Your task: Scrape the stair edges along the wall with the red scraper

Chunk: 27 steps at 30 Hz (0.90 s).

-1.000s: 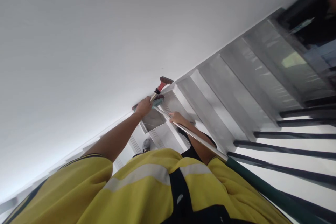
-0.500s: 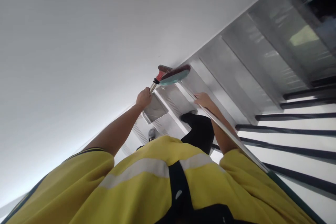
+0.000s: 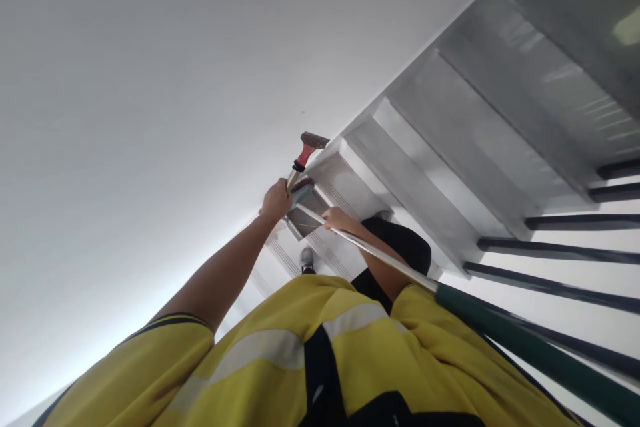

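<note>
My left hand (image 3: 277,200) is closed around the metal shaft of a long-handled dustpan, whose red, T-shaped top (image 3: 307,150) sticks up past my fist. Below the fist, the grey pan (image 3: 306,215) lies over the stair treads. My right hand (image 3: 340,219) grips the white shaft of a broom (image 3: 385,257); its green handle part runs back past my right side. The broom's head, teal with dark red bristles (image 3: 303,183), is down at the pan, partly hidden behind my left hand and the dustpan shaft. I cannot tell whether the bristles touch the pan.
Grey stairs (image 3: 420,140) rise to the upper right. A plain white wall (image 3: 165,67) borders them on the left. Dark railing bars (image 3: 565,250) line the right side. My grey shoe (image 3: 307,257) stands on a lower tread, and my other leg (image 3: 400,243) is on the steps.
The broom's head has swung down and left from near the wall to the pan, my right hand moving left with it. My left hand has barely shifted.
</note>
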### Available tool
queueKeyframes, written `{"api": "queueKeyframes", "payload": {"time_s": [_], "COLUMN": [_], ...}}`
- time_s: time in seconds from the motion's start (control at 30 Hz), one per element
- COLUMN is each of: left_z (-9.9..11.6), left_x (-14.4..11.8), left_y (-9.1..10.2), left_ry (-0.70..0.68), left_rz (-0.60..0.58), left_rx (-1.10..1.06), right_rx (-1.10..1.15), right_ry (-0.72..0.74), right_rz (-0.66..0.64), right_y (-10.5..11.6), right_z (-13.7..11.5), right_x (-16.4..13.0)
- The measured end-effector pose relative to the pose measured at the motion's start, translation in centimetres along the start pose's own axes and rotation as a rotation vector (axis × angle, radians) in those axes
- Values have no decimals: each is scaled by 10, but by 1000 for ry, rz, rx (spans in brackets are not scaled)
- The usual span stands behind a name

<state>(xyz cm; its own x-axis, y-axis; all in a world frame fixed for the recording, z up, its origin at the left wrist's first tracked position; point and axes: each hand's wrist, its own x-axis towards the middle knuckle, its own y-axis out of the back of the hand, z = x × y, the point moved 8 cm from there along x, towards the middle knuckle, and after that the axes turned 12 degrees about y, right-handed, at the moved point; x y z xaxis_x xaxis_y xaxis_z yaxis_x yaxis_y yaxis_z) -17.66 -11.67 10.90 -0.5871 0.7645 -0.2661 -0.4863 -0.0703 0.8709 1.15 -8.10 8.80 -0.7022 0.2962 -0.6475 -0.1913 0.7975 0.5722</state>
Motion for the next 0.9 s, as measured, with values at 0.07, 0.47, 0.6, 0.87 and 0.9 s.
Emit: {"api": "queueKeyframes", "payload": {"time_s": [0.07,0.47,0.6,0.87,0.9], "left_z": [1,2,2,2,1], "left_x": [-1,-1,-3,-5,-4], "left_y": [0,-3,-1,-4,-6], "left_ry": [-19,-57,-38,-75,-78], "left_rz": [-4,36,38,41,36], "left_rx": [0,36,64,3,-7], "right_rx": [-8,-23,147,575,674], "right_ry": [-25,-57,-53,-215,-256], "right_rz": [39,325,234,305,348], "right_y": [19,95,40,-17,-19], "right_z": [14,38,21,81,91], "right_x": [-35,-61,-22,-121,-135]}}
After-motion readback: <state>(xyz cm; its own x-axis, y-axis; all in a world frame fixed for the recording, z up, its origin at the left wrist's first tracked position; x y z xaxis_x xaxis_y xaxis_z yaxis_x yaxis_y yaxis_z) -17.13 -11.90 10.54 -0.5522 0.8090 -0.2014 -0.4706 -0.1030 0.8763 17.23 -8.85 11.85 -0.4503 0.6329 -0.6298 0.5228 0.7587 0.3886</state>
